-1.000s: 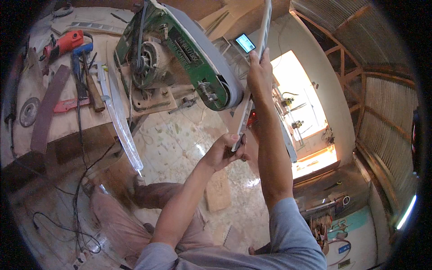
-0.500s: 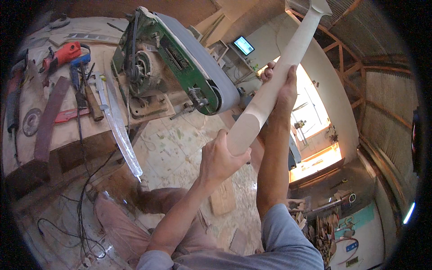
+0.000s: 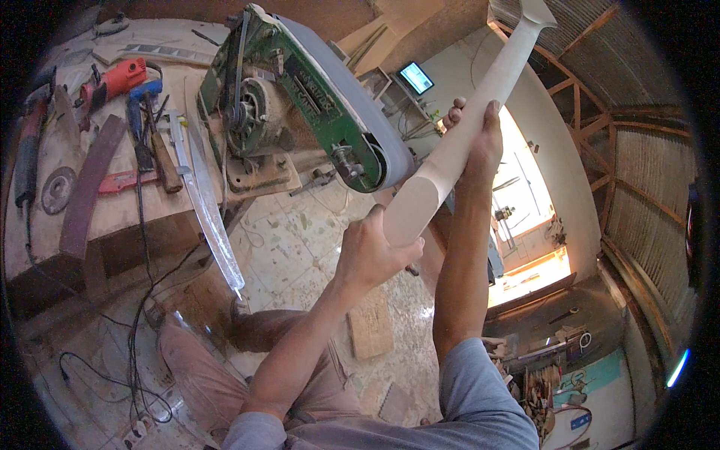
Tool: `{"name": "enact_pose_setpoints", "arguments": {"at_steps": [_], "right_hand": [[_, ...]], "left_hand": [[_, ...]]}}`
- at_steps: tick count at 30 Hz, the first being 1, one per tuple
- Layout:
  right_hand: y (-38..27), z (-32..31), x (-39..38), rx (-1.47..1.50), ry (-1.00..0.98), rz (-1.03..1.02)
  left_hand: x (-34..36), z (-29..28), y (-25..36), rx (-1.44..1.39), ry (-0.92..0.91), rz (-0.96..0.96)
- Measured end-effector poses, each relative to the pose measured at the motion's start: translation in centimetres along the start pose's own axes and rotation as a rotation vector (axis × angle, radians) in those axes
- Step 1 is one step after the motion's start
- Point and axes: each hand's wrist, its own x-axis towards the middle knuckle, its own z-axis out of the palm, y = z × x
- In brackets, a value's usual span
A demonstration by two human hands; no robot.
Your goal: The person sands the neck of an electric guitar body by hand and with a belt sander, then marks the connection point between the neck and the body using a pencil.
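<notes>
A long, pale wooden piece with a smooth, club-like body slants up and away to the right. Its near end has a flat oval face, and its far end narrows and then flares. My left hand is closed around the near end. Farther up, my right hand grips the shaft from below and the right, thumb along one side and fingertips showing on the other. Just left of the wood is a green belt sander with a grey belt; a small gap seems to separate them.
On the bench at left lie a red power tool, a chisel-like tool with a wooden handle, a caliper and a brown curved strip. Black cables trail to the floor. A wooden block lies below my hands.
The view has shifted slightly, so the bench and sander sit a little farther right. Both hands keep their hold on the wooden piece, which has barely moved.
</notes>
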Motion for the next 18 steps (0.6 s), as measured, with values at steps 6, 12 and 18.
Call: {"name": "enact_pose_setpoints", "arguments": {"at_steps": [6, 12, 18], "right_hand": [[0.4, 0.5, 0.5, -0.076, 0.077, 0.064], [0.5, 1.3, 0.4, -0.136, 0.034, 0.043], [1.3, 1.0, 0.4, -0.169, 0.091, 0.031]], "left_hand": [[-0.1, -0.1, -0.2, -0.069, -0.053, -0.057], [0.0, -0.1, -0.4, -0.128, -0.049, -0.058], [-0.1, 0.3, -0.8, -0.129, -0.073, -0.081]]}}
